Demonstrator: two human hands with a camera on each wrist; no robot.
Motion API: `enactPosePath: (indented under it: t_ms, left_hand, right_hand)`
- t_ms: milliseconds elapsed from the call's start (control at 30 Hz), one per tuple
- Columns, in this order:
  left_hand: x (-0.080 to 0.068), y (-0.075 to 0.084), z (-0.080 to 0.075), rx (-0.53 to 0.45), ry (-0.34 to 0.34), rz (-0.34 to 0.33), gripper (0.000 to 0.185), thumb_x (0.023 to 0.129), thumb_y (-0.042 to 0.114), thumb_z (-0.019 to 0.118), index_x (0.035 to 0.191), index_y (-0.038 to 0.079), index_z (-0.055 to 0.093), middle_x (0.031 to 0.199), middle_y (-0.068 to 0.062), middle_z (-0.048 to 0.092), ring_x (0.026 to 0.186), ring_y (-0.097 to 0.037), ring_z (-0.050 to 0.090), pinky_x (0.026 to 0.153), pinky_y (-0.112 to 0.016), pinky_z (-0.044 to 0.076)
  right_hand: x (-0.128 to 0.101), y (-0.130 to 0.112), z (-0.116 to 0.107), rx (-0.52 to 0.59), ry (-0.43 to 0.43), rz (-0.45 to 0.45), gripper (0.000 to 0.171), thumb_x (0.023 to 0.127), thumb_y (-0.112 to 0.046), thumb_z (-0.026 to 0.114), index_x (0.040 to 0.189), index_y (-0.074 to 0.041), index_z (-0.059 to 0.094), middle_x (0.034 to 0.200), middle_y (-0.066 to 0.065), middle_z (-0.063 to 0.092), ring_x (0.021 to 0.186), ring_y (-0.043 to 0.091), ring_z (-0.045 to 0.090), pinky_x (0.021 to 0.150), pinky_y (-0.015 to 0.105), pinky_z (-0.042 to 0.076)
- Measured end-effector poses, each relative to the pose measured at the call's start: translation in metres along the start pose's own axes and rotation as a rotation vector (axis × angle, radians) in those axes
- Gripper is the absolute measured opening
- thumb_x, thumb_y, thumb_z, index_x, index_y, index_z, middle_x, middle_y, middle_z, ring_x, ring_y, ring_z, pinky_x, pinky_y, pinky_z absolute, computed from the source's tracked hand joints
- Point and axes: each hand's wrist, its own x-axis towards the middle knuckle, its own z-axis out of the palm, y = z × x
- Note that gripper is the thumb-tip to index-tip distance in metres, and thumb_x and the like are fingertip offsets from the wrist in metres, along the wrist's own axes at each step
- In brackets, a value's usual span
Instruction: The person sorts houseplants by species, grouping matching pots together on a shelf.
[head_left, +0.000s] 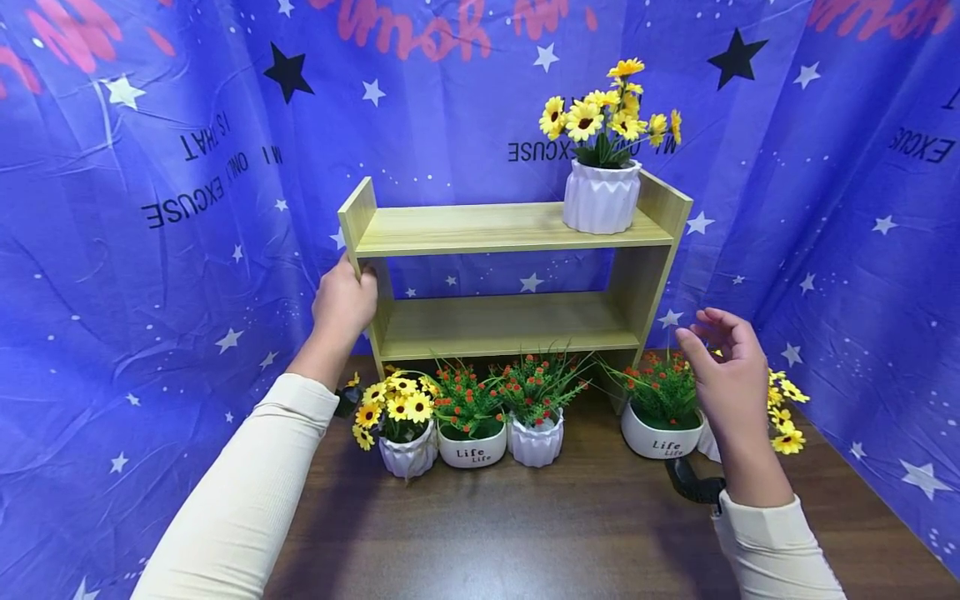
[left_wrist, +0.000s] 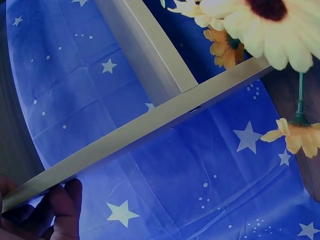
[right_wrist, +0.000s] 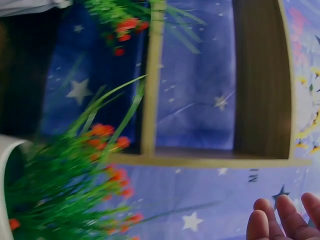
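A small light-wood shelf [head_left: 510,325] stands at the back of the table. My left hand [head_left: 343,302] grips its left side panel just under the top board; the left wrist view shows fingers [left_wrist: 66,205] curled round the panel's edge. On the right end of the top board sits a white fluted pot [head_left: 602,198] with yellow flowers [head_left: 600,117]. My right hand [head_left: 731,371] is raised in the air right of the shelf, fingers loosely bent, holding nothing. Below it is a white oval pot [head_left: 662,433] with red-flowered greenery [head_left: 663,390].
Before the shelf stand a yellow-flowered pot [head_left: 408,454], an oval pot marked Life [head_left: 474,448] and a fluted pot [head_left: 536,440] with red flowers. Another yellow-flowered plant [head_left: 783,417] is partly hidden behind my right hand. A blue star-patterned curtain [head_left: 450,125] encloses the table [head_left: 510,533].
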Motion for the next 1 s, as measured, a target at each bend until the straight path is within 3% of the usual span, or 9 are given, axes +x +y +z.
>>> enactPosePath:
  t_ms: [200,400,833,1000]
  left_hand:
    - [0.000,0.000,0.001,0.001,0.006,0.004,0.033,0.101,0.027,0.040,0.125,0.009,0.055,0.126,-0.024,0.061,0.112,-0.048,0.059,0.083,-0.064,0.044]
    - [-0.001,0.001,0.001,-0.004,-0.007,-0.001,0.035,0.102,0.027,0.040,0.129,0.009,0.054,0.127,-0.024,0.061,0.112,-0.047,0.059,0.084,-0.063,0.044]
    - [0.000,0.001,0.000,0.000,-0.004,-0.002,0.036,0.102,0.028,0.039,0.129,0.009,0.054,0.128,-0.025,0.060,0.113,-0.047,0.059,0.085,-0.063,0.044]
    - [-0.001,0.002,0.000,0.000,-0.012,-0.016,0.036,0.102,0.028,0.039,0.129,0.009,0.054,0.129,-0.024,0.060,0.114,-0.046,0.058,0.086,-0.064,0.044]
  right_hand:
    - [-0.011,0.024,-0.010,0.000,0.028,0.017,0.044,0.092,-0.015,0.072,0.130,-0.001,0.056,0.115,-0.009,0.061,0.104,0.006,0.059,0.084,0.013,0.044]
    - [-0.019,0.039,-0.018,-0.013,0.041,0.067,0.043,0.091,-0.015,0.072,0.130,-0.002,0.057,0.117,-0.003,0.061,0.106,0.008,0.059,0.084,0.013,0.045]
    - [-0.021,0.052,-0.036,-0.028,0.083,0.077,0.039,0.089,-0.011,0.073,0.125,-0.006,0.060,0.116,-0.006,0.062,0.099,0.001,0.061,0.078,0.008,0.044]
    - [-0.021,0.055,-0.044,-0.071,0.063,0.125,0.042,0.091,-0.014,0.072,0.129,-0.006,0.058,0.117,-0.006,0.060,0.101,0.001,0.059,0.078,0.007,0.044]
